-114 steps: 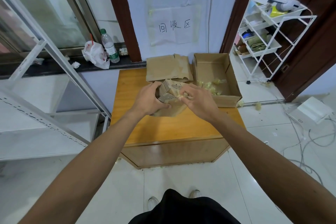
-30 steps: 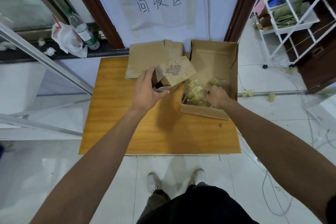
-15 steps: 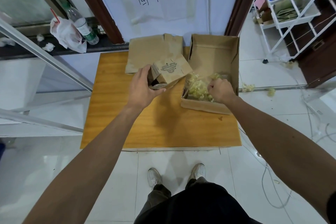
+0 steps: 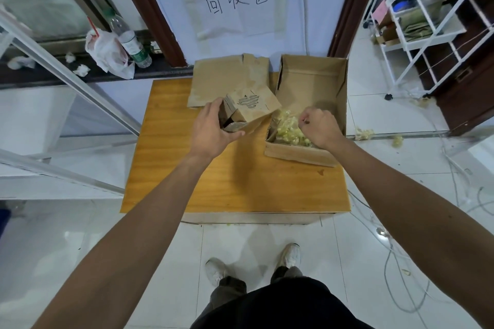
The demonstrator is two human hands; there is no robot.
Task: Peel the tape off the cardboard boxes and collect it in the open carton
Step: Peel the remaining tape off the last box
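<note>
Wooden table: open carton at its far right. Right hand clenched over tape pile inside; sticky tape may cling to the fingers. Left hand grasps small box left of carton; it could slip

We see a bright, evenly lit room under soft light. Both hands cast faint shadows onto the desk just below them. Glare sheens the floor tiles. Wide-angle distortion bends the edges, stretching our forearms; focus stays sharp.

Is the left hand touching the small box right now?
Touching. The head view shows the left hand wrapped around the near end of the small box, thumb under it and fingers over its left edge.
</note>
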